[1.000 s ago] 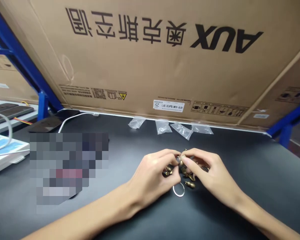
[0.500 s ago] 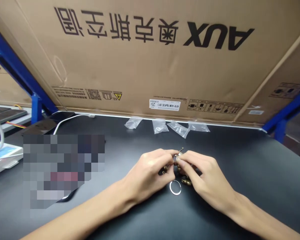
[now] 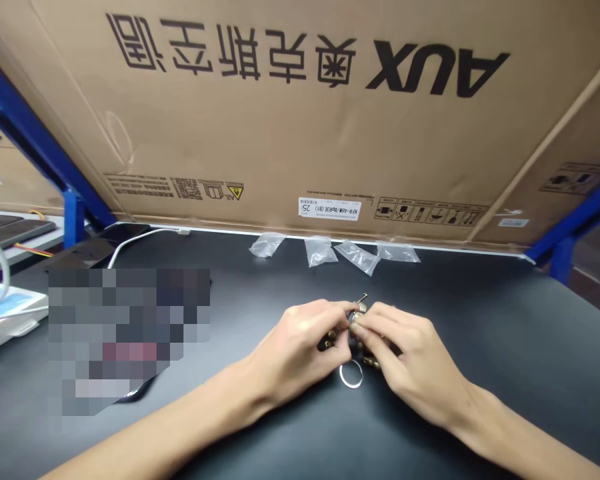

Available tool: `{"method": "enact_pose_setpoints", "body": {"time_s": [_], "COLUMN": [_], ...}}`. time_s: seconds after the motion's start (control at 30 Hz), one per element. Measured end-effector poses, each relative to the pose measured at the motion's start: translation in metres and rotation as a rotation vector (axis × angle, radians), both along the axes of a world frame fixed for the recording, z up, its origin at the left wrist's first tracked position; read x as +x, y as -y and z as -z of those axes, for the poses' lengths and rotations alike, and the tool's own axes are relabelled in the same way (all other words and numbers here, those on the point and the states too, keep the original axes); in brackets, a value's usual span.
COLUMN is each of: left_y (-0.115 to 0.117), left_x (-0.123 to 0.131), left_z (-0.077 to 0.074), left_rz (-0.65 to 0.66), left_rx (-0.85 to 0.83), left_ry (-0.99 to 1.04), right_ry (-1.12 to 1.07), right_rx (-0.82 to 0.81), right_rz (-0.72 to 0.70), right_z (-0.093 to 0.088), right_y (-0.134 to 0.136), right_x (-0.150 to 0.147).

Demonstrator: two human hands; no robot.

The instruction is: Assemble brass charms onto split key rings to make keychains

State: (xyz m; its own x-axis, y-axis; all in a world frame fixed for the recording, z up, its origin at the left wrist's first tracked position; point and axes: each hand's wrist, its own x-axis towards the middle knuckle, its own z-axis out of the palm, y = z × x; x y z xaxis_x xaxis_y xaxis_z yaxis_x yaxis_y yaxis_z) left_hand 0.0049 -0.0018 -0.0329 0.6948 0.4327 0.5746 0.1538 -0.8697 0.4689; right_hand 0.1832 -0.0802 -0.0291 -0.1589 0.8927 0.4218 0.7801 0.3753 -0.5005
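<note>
Pinching brass pieces (image 3: 330, 343) with left hand (image 3: 300, 353) and right hand (image 3: 410, 353), fingertips (image 3: 361, 327) clamped on them. Lying free on table (image 3: 505, 333): metal ring (image 3: 351, 387), plastic bags (image 3: 320, 252).

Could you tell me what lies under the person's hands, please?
Brass-coloured pieces show between the left hand and right hand, a metal ring just below; anything under the palms is covered.

Left hand (image 3: 295, 353) and right hand (image 3: 410, 363) bare, slim, long-fingered. Right fingers (image 3: 385, 320) narrow, tapering; nails look short. Left forearm (image 3: 155, 430) and right forearm (image 3: 525, 437) bare, thin, running past bottom frame edge. Wrists narrow, slightly bony.
</note>
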Motion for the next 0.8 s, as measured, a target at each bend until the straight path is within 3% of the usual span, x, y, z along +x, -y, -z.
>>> {"method": "enact_pose_setpoints", "body": {"time_s": [0.27, 0.33, 0.5, 0.6, 0.73, 0.8], "left_y": [0.001, 0.003, 0.004, -0.002, -0.012, -0.013], "left_x": [0.0, 0.001, 0.002, 0.002, 0.0, -0.001], "left_z": [0.0, -0.002, -0.009, -0.014, -0.02, -0.019], "left_rz": [-0.02, -0.021, -0.051, -0.122, -0.217, -0.221], "left_rx": [-0.05, -0.158, -0.61, -0.744, -0.707, -0.695], "left_ry": [0.017, 0.05, 0.133, 0.252, 0.322, 0.305], "right_ry": [0.29, 0.389, 0.545, 0.545, 0.426, 0.402], "right_rx": [0.157, 0.2, 0.264, 0.254, 0.171, 0.104], "right_rz": [0.009, 0.001, 0.044, 0.103, 0.243, 0.245], "right_z": [0.005, 0.003, 0.0, -0.001, -0.002, -0.002], "right_y": [0.001, 0.001, 0.001, -0.001, -0.009, -0.014], "right_x": [0.008, 0.01, 0.007, 0.009, 0.024, 0.032]}}
